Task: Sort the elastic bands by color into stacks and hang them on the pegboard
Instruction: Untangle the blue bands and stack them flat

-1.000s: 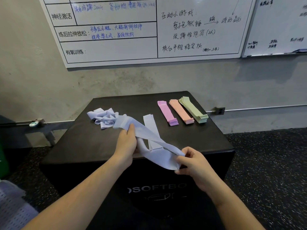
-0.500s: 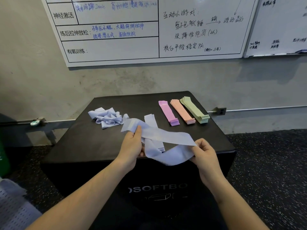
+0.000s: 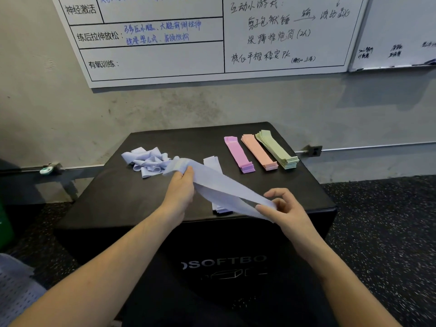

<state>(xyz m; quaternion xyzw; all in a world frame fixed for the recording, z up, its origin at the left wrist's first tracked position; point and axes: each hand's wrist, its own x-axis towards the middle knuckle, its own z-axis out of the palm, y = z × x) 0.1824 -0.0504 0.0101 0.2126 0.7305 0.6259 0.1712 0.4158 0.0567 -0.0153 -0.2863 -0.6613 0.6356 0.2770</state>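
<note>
A pale blue elastic band (image 3: 219,187) is stretched between my two hands above the black box (image 3: 113,199). My left hand (image 3: 179,192) grips its far end; my right hand (image 3: 280,208) pinches its near end. Under the band lies a flat stack of pale blue bands (image 3: 212,161), partly hidden. A loose heap of pale blue bands (image 3: 146,160) sits at the back left of the box. At the back right lie a purple stack (image 3: 238,153), a pink stack (image 3: 258,152) and a green stack (image 3: 277,149), side by side.
A white perforated pegboard (image 3: 16,296) shows at the lower left corner on the floor. Whiteboards (image 3: 212,31) hang on the concrete wall behind the box. Speckled dark floor surrounds the box.
The band has been pulled flatter and longer between my hands. My right hand shifted right and regripped the near end; the loop that hung below has closed up.
</note>
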